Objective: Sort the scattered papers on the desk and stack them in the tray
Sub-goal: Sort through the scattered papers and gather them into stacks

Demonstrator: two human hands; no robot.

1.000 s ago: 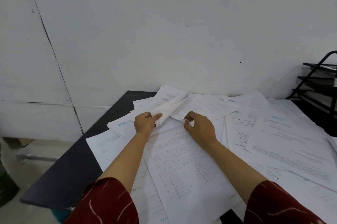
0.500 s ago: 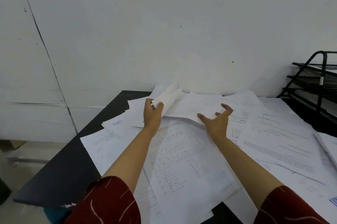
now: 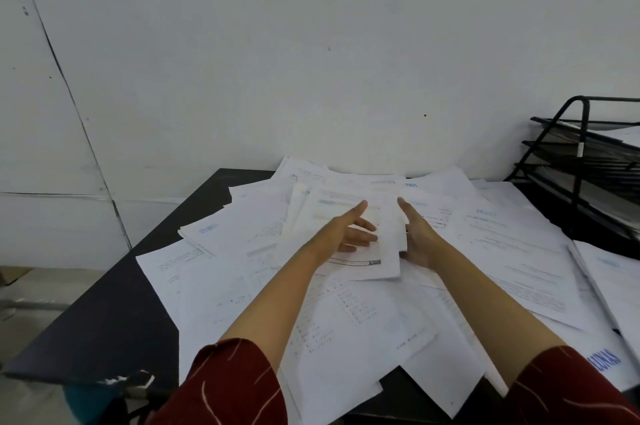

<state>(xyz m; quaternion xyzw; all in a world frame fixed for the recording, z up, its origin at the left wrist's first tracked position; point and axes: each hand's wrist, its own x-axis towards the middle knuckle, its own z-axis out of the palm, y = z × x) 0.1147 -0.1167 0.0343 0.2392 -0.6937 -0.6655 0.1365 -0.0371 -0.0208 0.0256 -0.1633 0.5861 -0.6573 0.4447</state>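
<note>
From the head camera, a dark worktop (image 3: pixel 104 314) stands against a white wall (image 3: pixel 311 44), and most of its surface is covered by scattered papers (image 3: pixel 512 251), printed white sheets lying overlapped at many angles. Several carry a blue logo at one corner; the print is too small to read.

Both arms reach forward from dark red sleeves (image 3: pixel 235 386) patterned with thin pale strokes. The left hand (image 3: pixel 349 230) lies flat on the heap near the middle of the worktop, fingers (image 3: pixel 360 208) stretched out and slightly spread, palm down on the sheets. The right hand (image 3: pixel 417 237) is just beside it, turned on its edge with fingers extended, open rather than pinching. Between the two hands sits a folded sheet (image 3: pixel 391 234), a narrow white strip running toward the person; its right edge touches the right palm, and the left fingertips rest near its left side. Whether the right thumb is tucked under that strip cannot be told.

At the far right, a black tiered wire tray (image 3: pixel 581 161) stands at the worktop's back corner, well apart from the hands. Its shelves already hold some paper, with a white sheet showing on the top tier. The loose papers run right up to its base.
</note>
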